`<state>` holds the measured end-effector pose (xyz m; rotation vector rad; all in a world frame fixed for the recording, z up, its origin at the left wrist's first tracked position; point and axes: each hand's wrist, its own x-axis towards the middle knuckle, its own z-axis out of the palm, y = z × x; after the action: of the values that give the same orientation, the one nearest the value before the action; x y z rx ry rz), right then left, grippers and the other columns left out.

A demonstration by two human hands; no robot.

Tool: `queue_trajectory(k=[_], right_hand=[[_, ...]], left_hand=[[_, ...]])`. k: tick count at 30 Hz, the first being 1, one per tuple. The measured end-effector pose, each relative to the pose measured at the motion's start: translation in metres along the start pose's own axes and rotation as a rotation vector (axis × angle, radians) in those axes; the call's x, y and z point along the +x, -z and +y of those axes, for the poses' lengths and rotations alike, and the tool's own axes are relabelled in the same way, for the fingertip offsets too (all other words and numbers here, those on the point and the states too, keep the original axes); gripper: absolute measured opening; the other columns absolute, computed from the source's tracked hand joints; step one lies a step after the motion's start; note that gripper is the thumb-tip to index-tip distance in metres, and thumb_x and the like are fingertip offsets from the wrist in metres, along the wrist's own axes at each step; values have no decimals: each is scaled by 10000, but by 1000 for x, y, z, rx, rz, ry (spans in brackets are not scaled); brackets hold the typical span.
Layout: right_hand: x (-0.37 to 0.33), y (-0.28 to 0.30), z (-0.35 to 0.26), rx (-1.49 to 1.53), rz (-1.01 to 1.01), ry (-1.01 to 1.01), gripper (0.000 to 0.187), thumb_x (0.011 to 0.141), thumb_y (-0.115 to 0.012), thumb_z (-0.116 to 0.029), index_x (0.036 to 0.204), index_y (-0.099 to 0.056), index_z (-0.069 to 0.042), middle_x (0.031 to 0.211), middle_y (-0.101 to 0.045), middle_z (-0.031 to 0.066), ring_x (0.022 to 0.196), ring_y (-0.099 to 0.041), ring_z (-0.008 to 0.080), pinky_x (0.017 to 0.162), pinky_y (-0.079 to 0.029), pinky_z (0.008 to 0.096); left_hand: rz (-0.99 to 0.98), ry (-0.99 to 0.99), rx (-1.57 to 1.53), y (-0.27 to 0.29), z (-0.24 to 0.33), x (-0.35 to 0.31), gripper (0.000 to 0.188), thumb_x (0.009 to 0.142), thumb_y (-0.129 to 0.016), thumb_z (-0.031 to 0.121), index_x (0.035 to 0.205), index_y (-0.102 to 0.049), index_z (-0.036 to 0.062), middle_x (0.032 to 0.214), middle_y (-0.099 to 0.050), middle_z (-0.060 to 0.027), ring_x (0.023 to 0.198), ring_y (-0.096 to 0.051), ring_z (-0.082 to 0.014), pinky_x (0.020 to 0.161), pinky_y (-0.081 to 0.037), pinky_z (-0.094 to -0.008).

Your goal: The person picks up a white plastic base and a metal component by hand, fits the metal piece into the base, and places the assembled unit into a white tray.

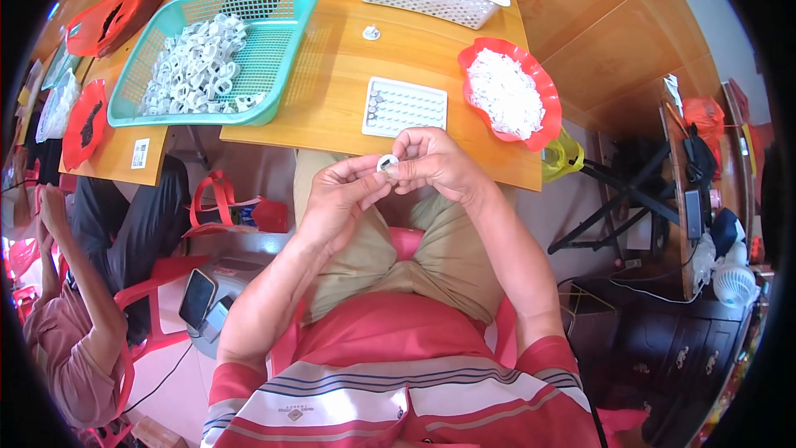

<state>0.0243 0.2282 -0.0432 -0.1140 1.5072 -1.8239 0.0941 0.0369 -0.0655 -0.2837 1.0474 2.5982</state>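
Note:
Between my two hands, just off the table's near edge, is a small round white plastic part (386, 163) with a dark spot in its middle. The thumb and fingers of my left hand (348, 191) pinch it from the left. My right hand (439, 164) grips it from the other side, thumb against its edge. Right beyond my hands lies a white tray (405, 108) with rows of small round recesses; a few along its left side hold dark round pieces. Farther back on the table sits a loose white part (371, 32).
A teal basket (286, 58) of white plastic parts stands at left, a white perforated basket (431, 2) at the back. The red scalloped dish (551, 108) at right holds small white pieces. Another person (79, 323) sits at far left, beside a phone (197, 299) on a grey surface.

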Motion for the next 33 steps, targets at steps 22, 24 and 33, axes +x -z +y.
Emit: queue_trajectory(k=[22,24,33], right_hand=[[-9,-44,14,-851,493,621,79,792,-689,31,839,-625,22,766,-684,107,682,-680,139,597,-550,275],[-10,-46,12,-941,495,694,87,778,-685,33,833,-620,14,750,-671,118,665,-676,186,587,-545,301],[-8,-57,7,-1292,458,841,94,740,-632,11,823,-594,-11,770,-627,148,730,-620,341,640,-511,434]], left_hand=[[140,-112,49,0,-9,1,266,860,-671,-35,1118,-614,-65,986,-670,-113,894,-657,-158,823,-551,-262],[153,-124,70,-2,-9,1,280,852,-679,-36,1123,-617,-66,972,-669,-103,871,-649,-146,804,-543,-248],[258,-209,174,-5,-13,-2,263,838,-686,-43,1097,-647,-74,928,-676,-91,820,-626,-115,769,-519,-229]])
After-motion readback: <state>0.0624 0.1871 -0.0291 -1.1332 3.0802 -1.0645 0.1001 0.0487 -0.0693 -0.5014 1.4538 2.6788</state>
